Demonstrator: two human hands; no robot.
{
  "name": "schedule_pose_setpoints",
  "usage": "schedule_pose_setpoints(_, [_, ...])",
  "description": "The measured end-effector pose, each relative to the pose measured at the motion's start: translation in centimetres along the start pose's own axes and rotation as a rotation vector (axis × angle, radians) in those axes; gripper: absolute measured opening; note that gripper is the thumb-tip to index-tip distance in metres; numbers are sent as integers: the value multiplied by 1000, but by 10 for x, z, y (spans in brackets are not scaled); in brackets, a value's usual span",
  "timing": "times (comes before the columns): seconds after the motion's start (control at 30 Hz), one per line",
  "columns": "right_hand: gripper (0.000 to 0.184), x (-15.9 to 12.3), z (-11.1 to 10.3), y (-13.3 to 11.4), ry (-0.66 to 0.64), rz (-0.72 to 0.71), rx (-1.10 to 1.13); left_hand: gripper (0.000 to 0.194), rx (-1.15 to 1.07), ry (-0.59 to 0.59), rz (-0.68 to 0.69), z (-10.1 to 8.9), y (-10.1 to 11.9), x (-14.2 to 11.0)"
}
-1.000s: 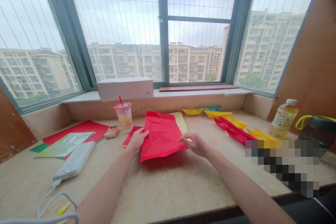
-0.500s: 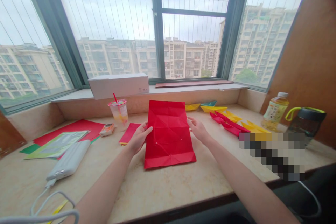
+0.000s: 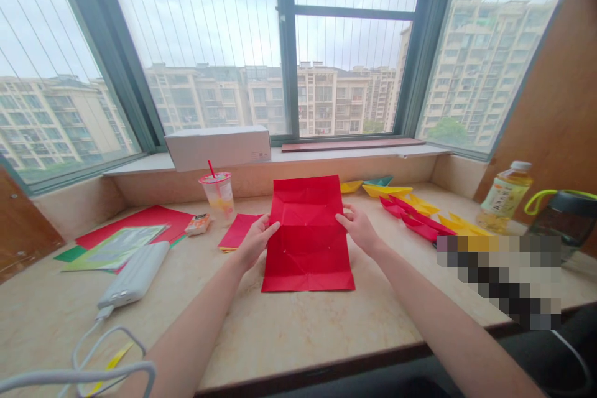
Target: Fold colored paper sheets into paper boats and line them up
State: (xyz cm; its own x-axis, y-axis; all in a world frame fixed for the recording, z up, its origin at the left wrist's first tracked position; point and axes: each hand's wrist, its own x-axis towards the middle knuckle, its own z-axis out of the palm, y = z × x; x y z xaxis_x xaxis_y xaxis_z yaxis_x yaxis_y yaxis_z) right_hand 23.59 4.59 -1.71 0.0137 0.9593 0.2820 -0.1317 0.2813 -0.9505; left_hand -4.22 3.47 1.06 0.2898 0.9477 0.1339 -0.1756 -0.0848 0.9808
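A creased sheet of red paper (image 3: 308, 236) is held up by its two side edges above the stone counter, with fold lines running across it and its top half tilted. My left hand (image 3: 256, 237) pinches the left edge, thumb on the front and fingers behind. On the opposite edge, my right hand (image 3: 359, 227) grips the same way. Close behind my left hand lies a small stack of red paper (image 3: 239, 230) with yellow showing beneath. Several folded paper boats, including a yellow one (image 3: 387, 191) and a red one (image 3: 422, 227), sit beyond my right hand.
On the left are a white power bank (image 3: 135, 277) with a cable, large paper sheets (image 3: 140, 224) and a small orange-and-white packet (image 3: 198, 224). A lidded cup with straw (image 3: 219, 196) stands behind. A drink bottle (image 3: 504, 196) and dark flask (image 3: 559, 221) stand right.
Between my hands the red sheet has bent along its middle crease, its upper part tilting and its lower edge levelling. Both hands keep their hold. The whole view has shifted slightly.
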Motion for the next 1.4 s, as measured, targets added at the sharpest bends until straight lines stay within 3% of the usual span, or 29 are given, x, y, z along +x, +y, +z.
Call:
schedule_pose_setpoints(0.1, [40, -4, 1, -6, -26, 30, 26, 46, -23, -6, 17, -1, -3, 2])
schedule_pose_setpoints(0.23, [47, -11, 6, -16, -186, 40, 108, 48, -50, 8, 39, -4, -7, 4])
schedule_pose_setpoints(0.33, [52, -13, 8, -19, -237, 30, 140, 47, -51, 25, 42, -3, -6, 4])
schedule_pose_setpoints(0.6, [41, -11, 9, -17, -177, 11, 105, 44, -22, 40, 7, -5, -6, 3])
schedule_pose_setpoints(0.83, [44, -12, 10, -19, -123, 7, 94, 46, -3, 28, 3, -7, -7, 3])
schedule_pose_setpoints(1.4, [45, -14, 8, -22, -154, 81, 195, 45, -95, -24, 21, 1, 2, -1])
